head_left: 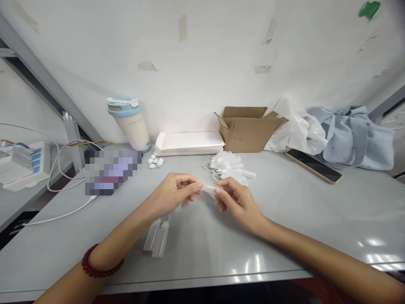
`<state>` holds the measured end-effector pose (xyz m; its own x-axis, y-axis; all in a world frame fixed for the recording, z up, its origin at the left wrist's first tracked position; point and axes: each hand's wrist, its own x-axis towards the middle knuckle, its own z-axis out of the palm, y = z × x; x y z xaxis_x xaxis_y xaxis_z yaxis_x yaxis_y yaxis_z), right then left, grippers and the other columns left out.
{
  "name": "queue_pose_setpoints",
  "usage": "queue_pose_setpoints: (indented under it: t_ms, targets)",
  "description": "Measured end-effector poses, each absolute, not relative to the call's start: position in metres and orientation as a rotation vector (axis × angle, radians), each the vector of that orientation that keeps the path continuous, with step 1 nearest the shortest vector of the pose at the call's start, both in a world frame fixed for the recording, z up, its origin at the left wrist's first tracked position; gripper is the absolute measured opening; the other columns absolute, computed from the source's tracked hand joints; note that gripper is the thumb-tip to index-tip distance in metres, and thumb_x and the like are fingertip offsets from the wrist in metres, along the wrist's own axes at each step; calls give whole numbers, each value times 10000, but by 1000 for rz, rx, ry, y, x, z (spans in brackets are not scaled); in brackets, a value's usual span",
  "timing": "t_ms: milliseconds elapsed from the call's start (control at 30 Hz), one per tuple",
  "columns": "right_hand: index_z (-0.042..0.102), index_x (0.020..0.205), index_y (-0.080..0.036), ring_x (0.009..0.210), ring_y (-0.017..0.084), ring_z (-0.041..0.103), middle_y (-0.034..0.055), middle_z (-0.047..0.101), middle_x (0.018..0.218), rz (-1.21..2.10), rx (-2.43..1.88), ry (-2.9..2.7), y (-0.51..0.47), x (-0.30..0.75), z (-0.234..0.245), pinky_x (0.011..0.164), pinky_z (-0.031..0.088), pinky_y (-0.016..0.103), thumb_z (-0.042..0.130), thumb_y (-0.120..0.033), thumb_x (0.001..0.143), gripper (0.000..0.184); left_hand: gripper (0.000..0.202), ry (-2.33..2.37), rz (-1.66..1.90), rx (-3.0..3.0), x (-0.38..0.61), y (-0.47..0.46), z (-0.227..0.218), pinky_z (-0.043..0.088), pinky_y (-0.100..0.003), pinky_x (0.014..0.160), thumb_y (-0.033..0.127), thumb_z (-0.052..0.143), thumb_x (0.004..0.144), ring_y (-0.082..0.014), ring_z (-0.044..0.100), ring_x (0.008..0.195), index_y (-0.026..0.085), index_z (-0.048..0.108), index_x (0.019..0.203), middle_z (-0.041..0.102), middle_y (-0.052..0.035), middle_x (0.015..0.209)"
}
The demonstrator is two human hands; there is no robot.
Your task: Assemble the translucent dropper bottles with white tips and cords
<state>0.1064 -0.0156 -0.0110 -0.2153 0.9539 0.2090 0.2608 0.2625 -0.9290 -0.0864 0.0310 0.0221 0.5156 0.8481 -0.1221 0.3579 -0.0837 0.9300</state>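
A small translucent plastic bottle (pixel 209 187) is held sideways above the table. My left hand (pixel 177 190) pinches its left end between thumb and fingers. Its right end is in the closed fingers of my right hand (pixel 238 197). Behind it lies a pile of similar bottles (pixel 229 162) with thin white strings or strips. Two more bottles (pixel 160 240) lie side by side on the table near my left forearm, and another one shows partly under my left hand. Several small white crumpled pieces (pixel 154 161) sit further back; I cannot make out what they are.
A phone (pixel 313 165) lies at the right, before a white plastic bag (pixel 297 126) and a grey-blue fabric bag (pixel 354 139). An open cardboard box (pixel 247 134) and stacked white paper (pixel 193 143) stand by the wall. A tumbler (pixel 131 124) and a blurred, cabled device (pixel 112 173) are left.
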Motion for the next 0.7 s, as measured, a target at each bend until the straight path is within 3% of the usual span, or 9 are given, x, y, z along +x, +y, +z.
queue_pose_setpoints:
  t_ms: [167,367,567,633,700]
  targets:
    - [510,898,-166,495,82,504,-33,531,624,1107,-1132,-1590,-15,108,-7,484,403,218,462,-345,902,186,284,996,575,1661,-89,32,24,445,-253,604,398,594,794,-129,552,620,173,642,960,607,-2,749]
    - [494,962,-167,549,107,549,6,593,682,821,-1112,-1742,-15,107,-16,491,441,225,472,-301,897,151,449,970,433,1625,-88,32,21,387,-238,528,498,440,868,-106,494,500,134,573,641,546,9,565]
    - [540,914,-156,623,154,549,67,611,728,-46,-887,-2098,-7,115,-21,524,436,257,546,-296,869,147,404,902,465,1615,-87,30,22,372,-232,551,454,486,863,-90,477,499,140,561,619,526,27,558]
    - [549,884,-151,545,134,502,33,571,640,-44,-905,-2119,-10,116,-16,489,397,247,528,-285,877,135,391,883,468,1674,-88,29,22,371,-226,557,430,487,870,-92,489,523,139,574,624,539,21,571]
    - [552,838,-151,485,108,449,-4,515,578,233,-1010,-2060,-15,114,-8,459,362,231,518,-304,878,162,329,851,456,1739,-89,28,23,384,-215,567,389,513,865,-98,515,567,139,617,680,569,13,611]
